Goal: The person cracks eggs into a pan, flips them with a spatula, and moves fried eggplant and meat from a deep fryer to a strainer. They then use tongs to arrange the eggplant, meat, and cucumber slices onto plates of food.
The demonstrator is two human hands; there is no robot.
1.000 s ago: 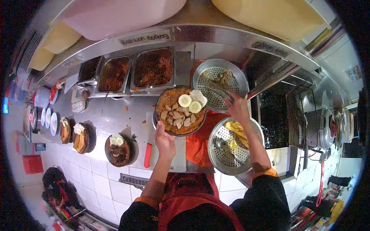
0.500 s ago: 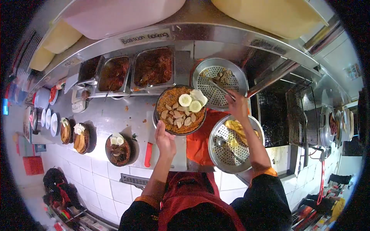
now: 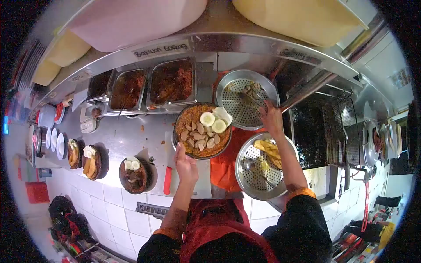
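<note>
My left hand [image 3: 186, 165] grips the near edge of a dark round plate [image 3: 176, 142] and holds it up above the counter. On the plate lie reddish-orange food [image 3: 186, 117], scattered light-brown slices [image 3: 201, 136], cucumber slices [image 3: 207, 118] and a pale leaf-like piece [image 3: 223, 115]. Over the upper perforated metal pan [image 3: 232, 105], my right hand [image 3: 271, 117] is closed on metal tongs [image 3: 256, 100]. Their end is down among brown pieces [image 3: 254, 90] like those on the plate. A lower perforated pan [image 3: 246, 177] holds yellow fried pieces [image 3: 268, 151] and a metal utensil, partly behind my right forearm.
Three filled dishes [image 3: 133, 175] stand along the counter at left. Steel trays of red sauce [image 3: 171, 81] sit at the back. A red-handled knife [image 3: 167, 180] lies by a white board. At right are a dark fryer [image 3: 309, 127] and wire basket [image 3: 340, 131]; a shelf runs overhead.
The tongs have gone from a raised slant to lower among the brown pieces as my right hand shifted slightly. The plate sits slightly lower in view, still in my left hand.
</note>
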